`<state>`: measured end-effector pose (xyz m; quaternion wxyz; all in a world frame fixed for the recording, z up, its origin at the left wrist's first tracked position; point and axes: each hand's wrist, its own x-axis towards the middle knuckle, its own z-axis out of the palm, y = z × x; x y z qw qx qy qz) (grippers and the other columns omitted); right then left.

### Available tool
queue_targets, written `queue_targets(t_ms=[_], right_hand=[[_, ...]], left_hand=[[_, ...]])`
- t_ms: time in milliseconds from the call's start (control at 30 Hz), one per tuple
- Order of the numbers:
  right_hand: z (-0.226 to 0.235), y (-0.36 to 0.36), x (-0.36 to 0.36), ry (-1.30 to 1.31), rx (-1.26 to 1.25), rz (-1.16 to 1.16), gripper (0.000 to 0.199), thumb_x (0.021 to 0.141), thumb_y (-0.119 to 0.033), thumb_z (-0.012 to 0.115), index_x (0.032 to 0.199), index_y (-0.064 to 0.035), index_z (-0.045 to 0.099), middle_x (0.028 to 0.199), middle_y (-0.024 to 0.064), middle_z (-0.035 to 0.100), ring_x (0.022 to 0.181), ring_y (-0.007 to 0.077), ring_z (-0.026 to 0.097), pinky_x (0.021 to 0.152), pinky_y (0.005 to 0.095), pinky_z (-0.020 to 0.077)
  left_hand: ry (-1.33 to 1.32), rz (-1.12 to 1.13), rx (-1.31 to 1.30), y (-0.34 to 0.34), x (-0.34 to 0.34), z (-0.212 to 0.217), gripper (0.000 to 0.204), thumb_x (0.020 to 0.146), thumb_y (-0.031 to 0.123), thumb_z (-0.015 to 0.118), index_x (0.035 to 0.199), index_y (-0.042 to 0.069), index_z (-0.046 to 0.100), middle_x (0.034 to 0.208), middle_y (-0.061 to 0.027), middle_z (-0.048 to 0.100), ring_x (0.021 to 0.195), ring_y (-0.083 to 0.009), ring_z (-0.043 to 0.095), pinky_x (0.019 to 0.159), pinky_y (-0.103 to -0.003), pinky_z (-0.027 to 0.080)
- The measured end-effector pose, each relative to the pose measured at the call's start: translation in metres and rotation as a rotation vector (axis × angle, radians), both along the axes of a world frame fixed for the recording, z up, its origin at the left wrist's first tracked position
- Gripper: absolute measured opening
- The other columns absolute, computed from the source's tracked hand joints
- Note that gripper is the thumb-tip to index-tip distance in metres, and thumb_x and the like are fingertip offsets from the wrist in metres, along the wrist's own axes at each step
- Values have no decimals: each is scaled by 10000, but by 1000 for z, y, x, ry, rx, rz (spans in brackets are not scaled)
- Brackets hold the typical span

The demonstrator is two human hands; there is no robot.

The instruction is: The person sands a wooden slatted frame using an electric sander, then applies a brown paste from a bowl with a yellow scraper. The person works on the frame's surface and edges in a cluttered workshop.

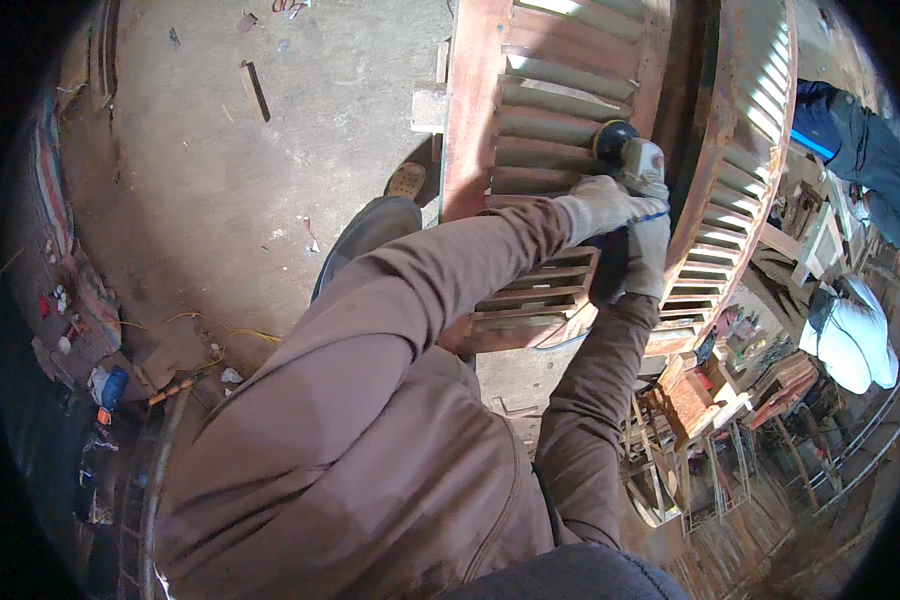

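Observation:
Both my hands wear pale work gloves and are closed on an angle grinder point(644, 168). My left hand point(598, 205) wraps round it near the head; my right hand point(648, 255) grips its dark body, closer to me. The grinder's round disc point(611, 142) is at the slats of a wooden louvred shutter point(475, 120), close to its right side rail. Whether the disc touches the wood cannot be made out. Bare reddish wood shows on the shutter's frame. My left forearm crosses over the shutter's lower left part and hides some slats.
A second louvred panel point(715, 190) stands just right of the shutter. Further right are a person in dark blue clothes point(860, 150), a white rounded bundle point(852, 335) and piled wooden pieces point(695, 400). A yellow cord point(240, 332) and a wood offcut point(255, 92) lie on the left floor.

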<state>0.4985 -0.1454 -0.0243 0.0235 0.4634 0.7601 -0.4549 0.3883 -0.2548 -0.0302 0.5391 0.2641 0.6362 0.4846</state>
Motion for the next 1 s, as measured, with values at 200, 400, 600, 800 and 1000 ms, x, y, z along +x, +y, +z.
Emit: queue_targets(t_ms=[200,400,600,800,1000], right_hand=[[48,-109,-70,-99,215,198,602,824,-363,759,1318,-63,591,1062,285,724,1019,451,707,856,517,551],[70,-121,-113,-175,224,332,715,808,-440,771,1344,-15,562,1051,300,716,1048,459,691,875,518,547],[56,-47,-94,-181,266,117,595,851,-478,716,1293,-84,655,1205,258,706,1165,414,672,960,454,529],[-4,48,-44,-25,112,91,539,863,-451,720,1241,-67,703,1101,181,754,1014,291,731,853,408,545],[56,-89,-108,-196,212,157,597,818,-443,757,1261,-69,616,1099,281,717,1082,457,686,893,505,541]], left_hand=[[-160,381,-53,-114,-31,17,638,872,605,735,1156,34,750,1054,-173,771,1018,-290,741,912,-383,553],[-503,646,104,-131,-54,33,450,944,313,768,1267,12,684,1129,-35,724,926,-116,672,816,-265,552],[-460,336,19,-43,-52,12,502,918,463,765,1159,23,740,1022,-70,745,886,-141,683,762,-294,554],[-94,175,-37,37,-30,-2,814,795,739,725,1124,-6,751,1041,-200,754,963,-251,726,872,-359,558],[-335,280,-104,-92,-70,16,461,948,382,754,1231,19,717,1090,-58,737,983,-119,669,862,-274,530]])
